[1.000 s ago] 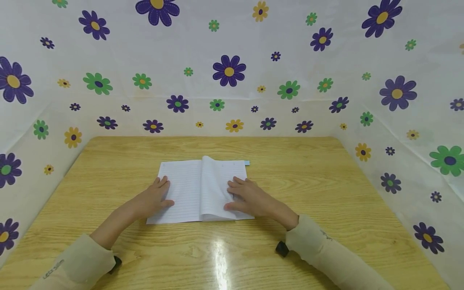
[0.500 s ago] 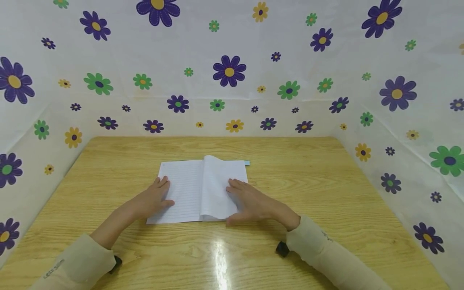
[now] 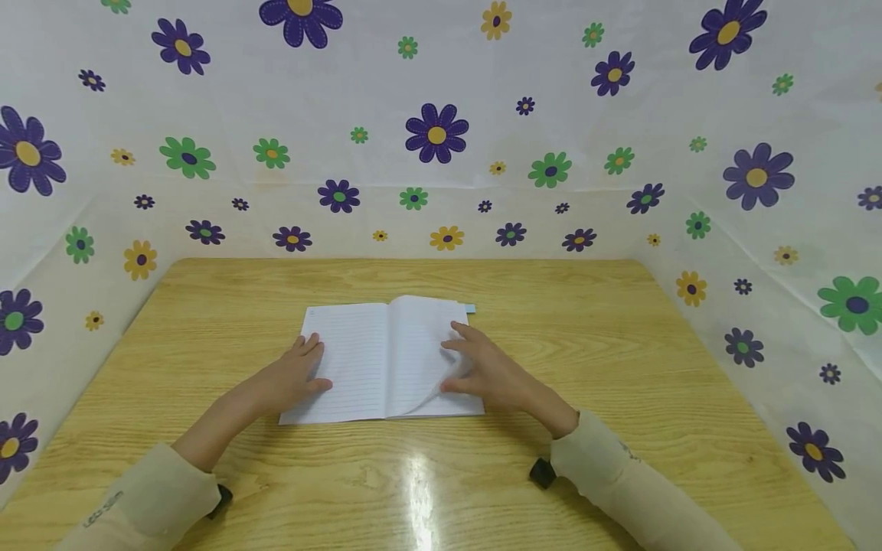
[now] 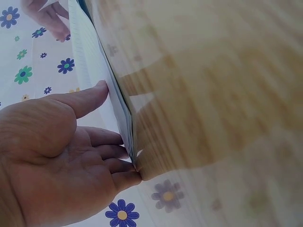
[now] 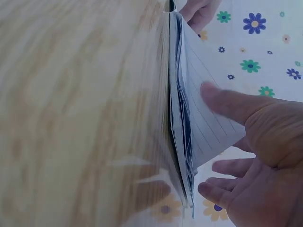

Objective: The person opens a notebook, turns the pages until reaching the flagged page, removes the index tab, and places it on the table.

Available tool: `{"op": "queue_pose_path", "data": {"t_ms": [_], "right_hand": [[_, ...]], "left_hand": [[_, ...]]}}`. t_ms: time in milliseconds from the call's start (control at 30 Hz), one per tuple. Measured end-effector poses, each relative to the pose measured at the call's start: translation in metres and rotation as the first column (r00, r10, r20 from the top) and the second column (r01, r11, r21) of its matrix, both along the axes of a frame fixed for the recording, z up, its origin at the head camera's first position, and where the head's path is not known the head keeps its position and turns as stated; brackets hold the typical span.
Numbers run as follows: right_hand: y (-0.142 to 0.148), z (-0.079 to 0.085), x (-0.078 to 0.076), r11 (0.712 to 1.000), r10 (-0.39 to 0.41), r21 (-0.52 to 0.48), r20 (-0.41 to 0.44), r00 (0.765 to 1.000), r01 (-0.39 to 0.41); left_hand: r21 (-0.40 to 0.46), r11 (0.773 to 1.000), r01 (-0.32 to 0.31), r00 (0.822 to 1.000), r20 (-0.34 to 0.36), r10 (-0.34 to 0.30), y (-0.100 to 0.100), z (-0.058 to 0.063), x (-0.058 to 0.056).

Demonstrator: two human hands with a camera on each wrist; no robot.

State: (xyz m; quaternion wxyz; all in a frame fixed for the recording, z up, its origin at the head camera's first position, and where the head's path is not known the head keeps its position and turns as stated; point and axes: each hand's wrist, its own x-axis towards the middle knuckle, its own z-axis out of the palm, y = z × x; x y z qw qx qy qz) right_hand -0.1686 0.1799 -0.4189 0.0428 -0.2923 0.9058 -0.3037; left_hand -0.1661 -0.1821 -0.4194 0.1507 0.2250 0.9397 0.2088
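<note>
Notebook open on the wooden table, one page curled up

The right hand spreads its fingers, thumb at the curled page, perhaps to guide it; whether it presses the paper, I cannot tell. The left hand rests straight, parted fingers on the left page, probably to steady it.

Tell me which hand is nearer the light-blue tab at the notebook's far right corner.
Right. The right hand is at the right side of the notebook, on the near side of the light-blue tab; the left hand is at the left edge, across from it.
</note>
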Motion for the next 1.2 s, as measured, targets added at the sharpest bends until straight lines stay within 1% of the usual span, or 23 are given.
{"op": "queue_pose_path", "data": {"t_ms": [100, 200, 267, 333, 400, 567, 633, 833, 900, 1100, 1200], "right_hand": [[0.003, 0.0, 0.001, 1.0, -0.006, 0.004, -0.016, 1.0, 0.006], [0.005, -0.001, 0.0, 0.999, -0.049, -0.001, -0.015, 0.999, 0.049], [0.006, -0.002, -0.001, 0.997, -0.08, -0.026, -0.036, 0.996, 0.079], [0.006, -0.002, -0.002, 0.992, -0.107, -0.07, -0.035, 0.994, 0.105], [0.006, -0.004, -0.003, 0.988, -0.107, -0.117, -0.036, 0.994, 0.102], [0.006, -0.005, -0.007, 0.973, -0.072, -0.218, 0.028, 0.997, 0.076], [0.005, -0.003, -0.007, 0.963, -0.073, -0.256, 0.067, 0.995, 0.088], [-0.002, 0.007, -0.003, 0.927, -0.087, -0.346, 0.177, 0.98, 0.145], [-0.006, 0.008, -0.003, 0.911, -0.082, -0.384, 0.186, 0.979, 0.149], [-0.02, 0.009, -0.005, 0.85, -0.05, -0.506, 0.205, 0.977, 0.149], [-0.026, 0.011, -0.005, 0.814, -0.03, -0.555, 0.255, 0.966, 0.171]], "left_hand": [[0.005, 1.0, -0.002, 1.0, 0.006, 0.002, 0.0, 0.0, 0.0], [0.004, 1.0, -0.005, 1.0, 0.007, 0.005, 0.001, 0.0, 0.0], [-0.001, 1.0, -0.006, 1.0, 0.003, 0.006, 0.001, 0.0, 0.001], [-0.003, 1.0, -0.007, 1.0, 0.0, 0.007, 0.001, 0.0, 0.001], [-0.004, 1.0, -0.006, 1.0, -0.002, 0.006, 0.002, 0.0, 0.001], [-0.007, 1.0, -0.001, 1.0, -0.01, 0.001, 0.001, 0.0, 0.001], [-0.008, 1.0, 0.001, 1.0, -0.014, -0.001, 0.001, 0.001, 0.002], [-0.007, 1.0, 0.001, 1.0, -0.016, -0.001, 0.001, 0.001, 0.002], [-0.007, 1.0, -0.002, 1.0, -0.012, 0.002, 0.001, 0.001, 0.002], [-0.01, 1.0, -0.009, 1.0, -0.005, 0.009, 0.002, 0.002, 0.001], [-0.013, 1.0, -0.012, 1.0, 0.004, 0.012, 0.002, 0.003, 0.001]]}}
